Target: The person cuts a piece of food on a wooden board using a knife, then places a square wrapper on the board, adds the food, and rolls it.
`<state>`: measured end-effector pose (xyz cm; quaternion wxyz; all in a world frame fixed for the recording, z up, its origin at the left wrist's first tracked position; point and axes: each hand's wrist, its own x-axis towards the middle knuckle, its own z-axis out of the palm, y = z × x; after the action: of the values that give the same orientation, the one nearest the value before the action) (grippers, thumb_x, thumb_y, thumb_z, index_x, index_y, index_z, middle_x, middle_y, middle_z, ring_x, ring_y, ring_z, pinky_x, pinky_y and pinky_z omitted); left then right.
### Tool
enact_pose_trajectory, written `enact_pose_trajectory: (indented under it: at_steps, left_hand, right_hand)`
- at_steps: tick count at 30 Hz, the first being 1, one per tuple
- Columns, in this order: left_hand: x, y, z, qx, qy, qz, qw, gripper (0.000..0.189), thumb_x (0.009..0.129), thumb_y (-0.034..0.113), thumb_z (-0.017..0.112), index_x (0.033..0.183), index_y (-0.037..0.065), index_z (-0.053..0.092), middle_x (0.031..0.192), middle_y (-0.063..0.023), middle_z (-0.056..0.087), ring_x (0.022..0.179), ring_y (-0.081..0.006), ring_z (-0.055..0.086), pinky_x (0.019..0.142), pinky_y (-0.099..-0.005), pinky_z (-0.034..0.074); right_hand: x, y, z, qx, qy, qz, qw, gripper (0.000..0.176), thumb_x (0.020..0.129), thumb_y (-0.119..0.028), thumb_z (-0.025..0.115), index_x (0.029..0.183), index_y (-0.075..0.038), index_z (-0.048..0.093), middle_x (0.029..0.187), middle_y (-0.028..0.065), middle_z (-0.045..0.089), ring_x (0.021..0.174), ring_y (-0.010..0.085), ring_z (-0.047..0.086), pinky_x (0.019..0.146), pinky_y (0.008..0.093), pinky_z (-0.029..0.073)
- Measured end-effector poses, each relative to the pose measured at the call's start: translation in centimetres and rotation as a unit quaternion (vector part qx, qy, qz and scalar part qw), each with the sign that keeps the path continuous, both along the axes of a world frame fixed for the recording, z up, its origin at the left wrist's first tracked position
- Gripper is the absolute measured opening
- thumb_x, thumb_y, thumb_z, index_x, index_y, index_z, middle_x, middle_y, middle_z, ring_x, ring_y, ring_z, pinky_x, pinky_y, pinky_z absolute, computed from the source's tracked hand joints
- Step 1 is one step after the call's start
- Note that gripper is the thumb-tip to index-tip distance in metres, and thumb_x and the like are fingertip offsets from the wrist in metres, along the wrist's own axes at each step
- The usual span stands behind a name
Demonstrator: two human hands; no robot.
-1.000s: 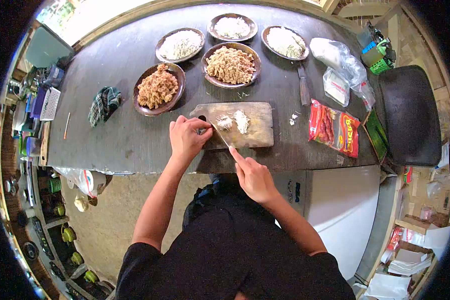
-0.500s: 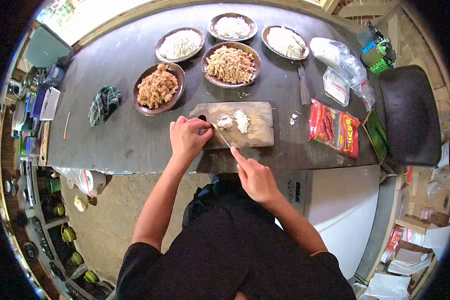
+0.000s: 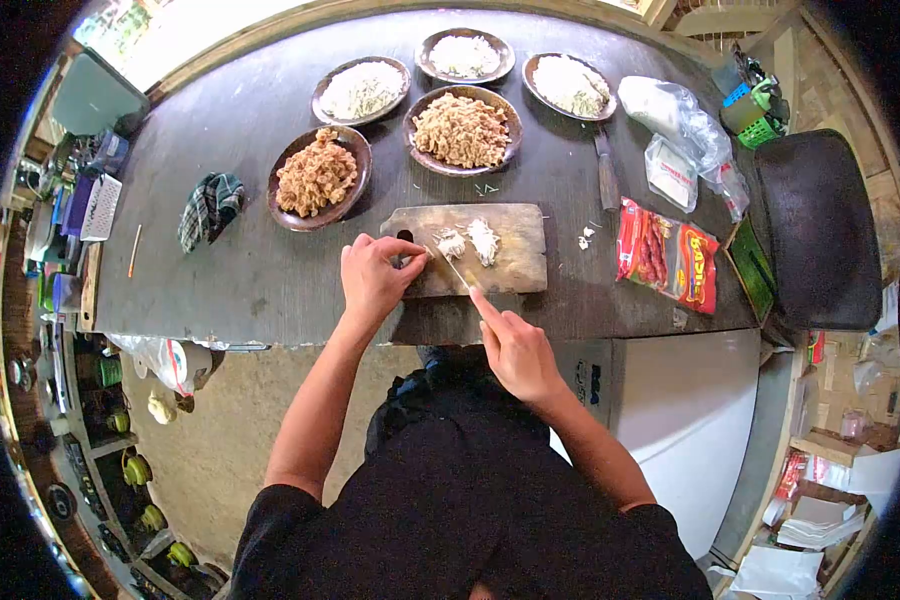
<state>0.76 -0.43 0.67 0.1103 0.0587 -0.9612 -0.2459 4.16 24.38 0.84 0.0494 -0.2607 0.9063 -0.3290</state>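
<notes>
My right hand (image 3: 518, 352) is closed round a thin knife (image 3: 458, 273), with the index finger stretched along it toward the blade. The blade slants over the left part of a worn wooden cutting board (image 3: 520, 262). At the board's left edge, my left hand (image 3: 372, 275) pinches a small pale piece, too small to name, close to the blade's tip. Two little heaps of white shreds lie on the board: one heap (image 3: 450, 244) beside the blade, another heap (image 3: 484, 240) to its right.
Beyond the board stand plates of brown crumbly food (image 3: 315, 175) and plates of white shreds (image 3: 365, 88). A cleaver-like knife (image 3: 607, 175), a red packet (image 3: 667, 258) and plastic bags (image 3: 680, 125) lie to the right. A checked cloth (image 3: 210, 208) lies left.
The knife and my right hand have shifted slightly right and toward me, so the blade sits a little farther from my left fingertips. My left hand has hardly moved.
</notes>
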Motion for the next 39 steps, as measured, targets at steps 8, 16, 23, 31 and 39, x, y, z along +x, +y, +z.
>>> enact_pose_trajectory:
  at_steps: [8,16,23,31,39]
  left_hand:
    - [0.0,-0.1,-0.3,-0.006,0.032,-0.012,0.999,0.014,0.078,0.027,0.081,0.087,0.016,0.082,0.088,-0.0006,0.077,0.082,-0.0245,0.061,0.078,-0.0375,0.046]
    - [0.3,0.2,0.0,-0.023,0.025,-0.005,0.999,0.015,0.079,0.028,0.081,0.088,0.016,0.083,0.092,0.0006,0.077,0.082,-0.0245,0.061,0.079,-0.0373,0.046]
    - [0.0,-0.2,-0.1,0.016,-0.019,0.005,1.0,0.017,0.081,0.03,0.08,0.088,0.015,0.083,0.095,-0.0001,0.078,0.084,-0.0265,0.064,0.078,-0.0376,0.052]
    - [-0.1,-0.2,-0.1,0.012,-0.025,0.002,1.0,0.017,0.08,0.031,0.082,0.089,0.016,0.083,0.092,-0.0012,0.078,0.085,-0.0261,0.064,0.078,-0.0384,0.052]
    - [0.1,-0.1,0.2,0.028,-0.027,0.016,0.999,0.017,0.079,0.032,0.084,0.088,0.018,0.083,0.087,-0.0051,0.076,0.081,-0.0272,0.064,0.075,-0.0406,0.052]
  right_hand:
    - [0.4,-0.9,0.2,0.016,-0.009,0.018,1.0,0.057,0.1,-0.016,0.059,0.155,-0.024,0.046,0.077,0.0161,0.06,0.064,0.04,0.066,0.06,0.0524,0.057]
    - [-0.5,-1.2,0.3,0.031,0.0,0.012,0.999,0.056,0.098,-0.012,0.062,0.152,-0.021,0.05,0.078,0.0168,0.061,0.069,0.0391,0.066,0.061,0.0494,0.054]
    - [0.1,0.0,0.6,-0.019,-0.005,0.018,1.0,0.055,0.1,-0.016,0.059,0.154,-0.023,0.048,0.075,0.0164,0.059,0.063,0.0392,0.064,0.06,0.0516,0.055]
    - [-0.3,-1.6,0.1,0.018,-0.006,0.013,1.0,0.052,0.101,-0.017,0.059,0.152,-0.02,0.049,0.076,0.0172,0.061,0.063,0.0401,0.064,0.061,0.0524,0.056]
    - [0.0,-0.2,0.5,-0.035,-0.013,0.007,0.999,0.052,0.101,-0.016,0.058,0.152,-0.018,0.049,0.076,0.0179,0.061,0.065,0.0404,0.064,0.06,0.0519,0.054]
